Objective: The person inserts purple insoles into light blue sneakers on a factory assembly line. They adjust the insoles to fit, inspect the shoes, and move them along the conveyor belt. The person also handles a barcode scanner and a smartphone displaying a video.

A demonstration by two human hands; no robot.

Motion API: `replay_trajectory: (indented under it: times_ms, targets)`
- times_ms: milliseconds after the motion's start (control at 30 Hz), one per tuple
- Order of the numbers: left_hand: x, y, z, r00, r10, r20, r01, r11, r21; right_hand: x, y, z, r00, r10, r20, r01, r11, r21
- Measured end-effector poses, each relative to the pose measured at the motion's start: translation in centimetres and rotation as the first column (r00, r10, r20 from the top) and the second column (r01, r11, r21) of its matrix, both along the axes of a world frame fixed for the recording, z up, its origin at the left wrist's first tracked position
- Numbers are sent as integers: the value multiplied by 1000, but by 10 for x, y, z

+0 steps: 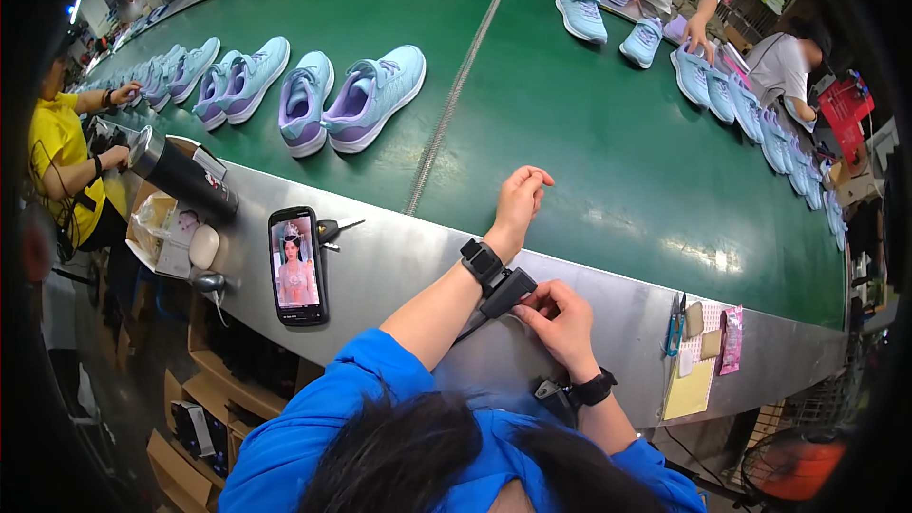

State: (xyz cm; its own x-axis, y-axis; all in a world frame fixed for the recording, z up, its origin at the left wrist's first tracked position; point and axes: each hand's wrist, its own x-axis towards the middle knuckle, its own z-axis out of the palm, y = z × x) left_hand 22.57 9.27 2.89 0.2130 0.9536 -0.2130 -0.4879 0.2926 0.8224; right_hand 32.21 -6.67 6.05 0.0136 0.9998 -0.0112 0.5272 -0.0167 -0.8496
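My left hand (519,209) hovers over the near edge of the green conveyor belt, its fingers loosely curled with nothing visible in them. Strapped to that wrist is a small square black device (483,262). Against it sits a larger black box (508,293) with a cable hanging from it. My right hand (562,323) pinches this box at its right side between thumb and fingers. A black band with a device (591,388) circles my right wrist. Beyond my hands, pairs of light blue and purple sneakers (391,95) stand on the belt (589,142).
On the metal ledge (380,271) lie a phone (298,266), a key (340,228) and a dark bottle (185,171) over a box. Blue snips (675,325), a yellow pad (691,391) and a pink packet (731,340) lie right. Co-workers sit left and across; one touches sneakers.
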Motion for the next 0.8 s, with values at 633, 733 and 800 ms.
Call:
replay_trajectory:
  times_ms: [633, 733, 800]
  targets:
    - [10, -10, 14, 994, -32, 101, 39, 997, -64, 153, 362, -13, 668, -335, -665, 350, 929, -116]
    - [8, -12, 11, 998, -42, 52, 44, 998, -37, 185, 450, -26, 592, -437, -677, 543, 837, -66]
    - [6, -14, 11, 998, -49, 43, 50, 998, -44, 170, 490, -29, 591, -469, -656, 592, 805, -42]
